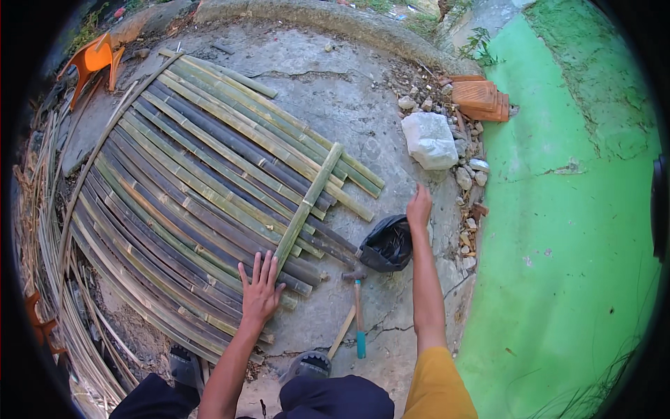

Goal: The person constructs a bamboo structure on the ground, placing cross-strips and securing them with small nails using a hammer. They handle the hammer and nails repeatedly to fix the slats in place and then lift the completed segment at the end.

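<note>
Your bamboo panel [202,195] lies flat on the grey concrete slab [307,52], filling the slab's left side, its slats side by side with their long axis running from the upper left down to the lower right. The slats are split lengths, smooth and ringed with nodes, some pale green or straw-coloured, others dark brown, and their cut ends stop unevenly at the lower right. A straight green bamboo crosspiece [310,199] lies across them near those ends, slanting from upper right to lower left, while a thinner, bowed brown strip [115,126] crosses the opposite ends. Your left hand [261,295] is spread palm down over the slats at the crosspiece's lower end, fingers apart and not wrapped around anything. Your right hand [419,207] is beyond the slat ends, just by the rim of a crumpled black plastic bag [387,244] whose round mouth faces up; its fingers look drawn together, but you cannot tell here whether they grip anything. Just below the bag, a hammer [360,314] lies with its metal head toward the bag and its teal-ended handle toward your feet, beside a flat pale stick [342,333]. Near the slab's right edge sit a rough white stone block [428,141], loose rubble [463,178] and stacked terracotta tiles [480,99], alongside the green-painted surface [558,230].
</note>
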